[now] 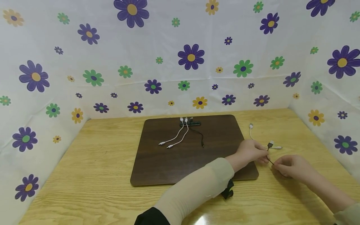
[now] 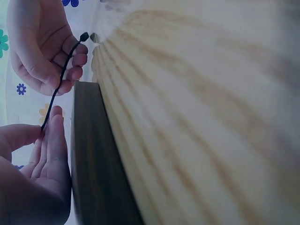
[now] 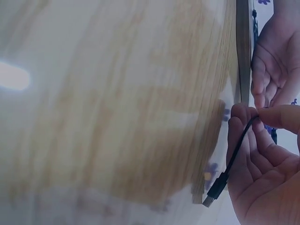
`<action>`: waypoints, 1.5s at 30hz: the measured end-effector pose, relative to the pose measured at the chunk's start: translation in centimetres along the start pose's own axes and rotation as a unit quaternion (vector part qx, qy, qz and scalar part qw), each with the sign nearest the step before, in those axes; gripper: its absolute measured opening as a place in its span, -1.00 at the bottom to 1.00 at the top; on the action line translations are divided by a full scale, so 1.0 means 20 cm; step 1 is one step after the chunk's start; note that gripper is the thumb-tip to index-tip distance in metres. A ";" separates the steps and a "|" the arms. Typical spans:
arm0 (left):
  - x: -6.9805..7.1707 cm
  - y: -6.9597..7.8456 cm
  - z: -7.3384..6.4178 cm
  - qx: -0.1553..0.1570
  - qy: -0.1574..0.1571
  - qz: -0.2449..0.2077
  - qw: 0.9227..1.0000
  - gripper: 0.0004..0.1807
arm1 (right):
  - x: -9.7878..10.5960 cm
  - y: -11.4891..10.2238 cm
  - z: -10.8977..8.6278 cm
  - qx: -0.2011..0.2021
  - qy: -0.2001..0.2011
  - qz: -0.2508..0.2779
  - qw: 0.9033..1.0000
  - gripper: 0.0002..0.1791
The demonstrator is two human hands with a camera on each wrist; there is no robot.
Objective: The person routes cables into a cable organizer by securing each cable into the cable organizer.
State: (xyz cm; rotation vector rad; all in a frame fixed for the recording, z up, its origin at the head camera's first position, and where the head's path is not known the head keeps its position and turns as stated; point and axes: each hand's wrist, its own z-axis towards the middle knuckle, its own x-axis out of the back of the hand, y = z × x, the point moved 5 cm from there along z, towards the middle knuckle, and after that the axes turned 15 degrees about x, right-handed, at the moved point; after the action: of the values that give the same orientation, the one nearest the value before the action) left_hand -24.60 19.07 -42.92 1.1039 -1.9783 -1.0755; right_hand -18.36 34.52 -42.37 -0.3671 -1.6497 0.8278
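Both hands pinch a short black USB cable [image 1: 270, 161] over the table, just off the right edge of the dark board. My left hand [image 1: 250, 152] holds it between thumb and fingers; its black USB plug [image 1: 270, 144] rises above the fingertips. To the right, my right hand [image 1: 293, 168] pinches the cable further along. From its fingertips a length of cable hangs, ending in a small plug [image 3: 216, 188] in the right wrist view. A white cable [image 1: 251, 131] lies behind the hands, partly hidden by the left hand.
On the dark board [image 1: 168, 165], a black USB hub [image 1: 197, 123] sits near the back edge. Two white cables [image 1: 177, 135] and a black cable [image 1: 202, 137] extend from it. A black object [image 1: 228, 190] shows beside the left forearm. Flowered cloth [image 1: 157, 37] surrounds the wooden table [image 1: 92, 168].
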 end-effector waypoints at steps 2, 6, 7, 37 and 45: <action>0.01 0.00 0.01 -0.002 0.001 -0.009 1.000 -0.87 | 0.00 0.00 0.00 -0.003 -0.001 0.007 1.000 -0.66; 0.03 0.00 0.01 -0.001 -0.002 -0.016 1.000 -0.86 | -0.01 0.00 0.00 -0.004 0.000 0.021 1.000 -0.65; 0.03 0.00 0.01 0.000 -0.004 -0.017 1.000 -0.86 | -0.01 0.00 0.00 -0.006 -0.001 0.027 1.000 -0.65; 0.30 -0.02 0.08 0.033 -0.052 -0.019 0.998 -0.87 | -0.09 -0.05 0.11 -0.020 -0.012 0.128 0.992 -0.62; 0.38 0.01 0.07 0.036 -0.067 0.017 0.997 -0.87 | -0.12 -0.11 0.16 0.001 -0.002 0.136 0.991 -0.65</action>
State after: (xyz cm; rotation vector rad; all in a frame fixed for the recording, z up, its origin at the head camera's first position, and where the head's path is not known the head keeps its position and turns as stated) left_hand -29.34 12.97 -42.45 1.0566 -2.1485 -1.0921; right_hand -20.37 30.41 -42.84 -0.5993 -1.6237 1.0319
